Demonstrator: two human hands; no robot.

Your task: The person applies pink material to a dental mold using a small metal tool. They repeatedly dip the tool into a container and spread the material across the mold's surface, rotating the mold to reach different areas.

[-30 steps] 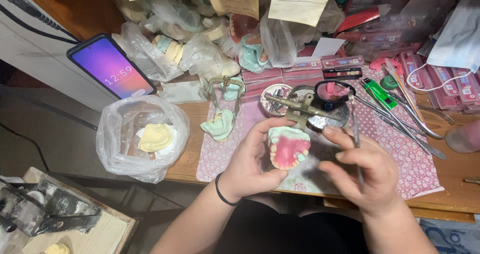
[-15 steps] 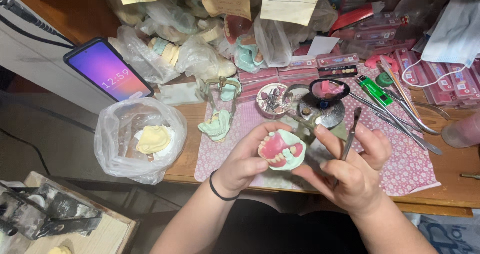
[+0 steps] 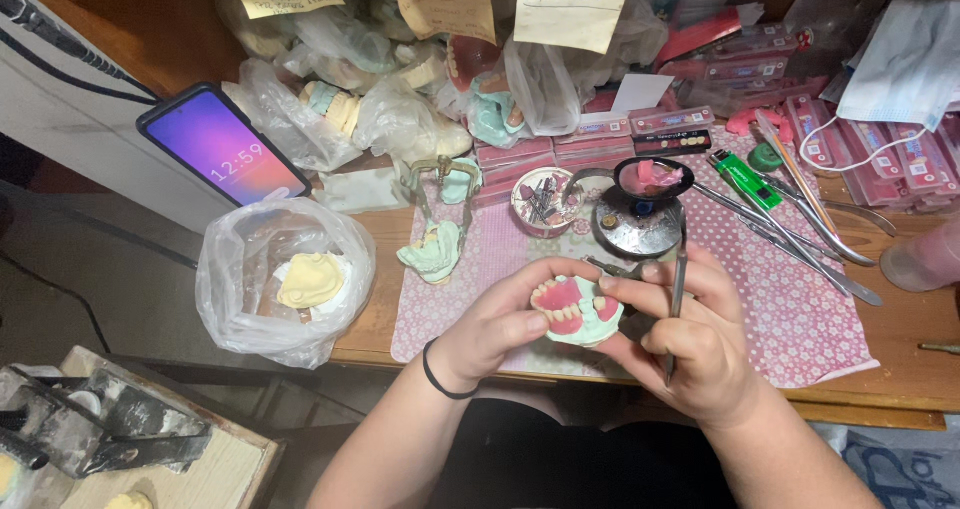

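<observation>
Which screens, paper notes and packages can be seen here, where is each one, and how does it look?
Phone: far left, propped up, lit purple-to-orange screen.
Paper notes: top edge, three hanging handwritten slips, yellowish.
Flat pink boxes: far right, in rows.
Clear bag: left table edge, holding a cream cast.
Green package: right of centre, narrow.

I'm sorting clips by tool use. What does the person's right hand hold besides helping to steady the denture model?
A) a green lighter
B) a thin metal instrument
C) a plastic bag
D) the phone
B: the right hand grips a thin metal instrument upright between its fingers, while its fingertips touch the denture model that the left hand also holds.
</observation>
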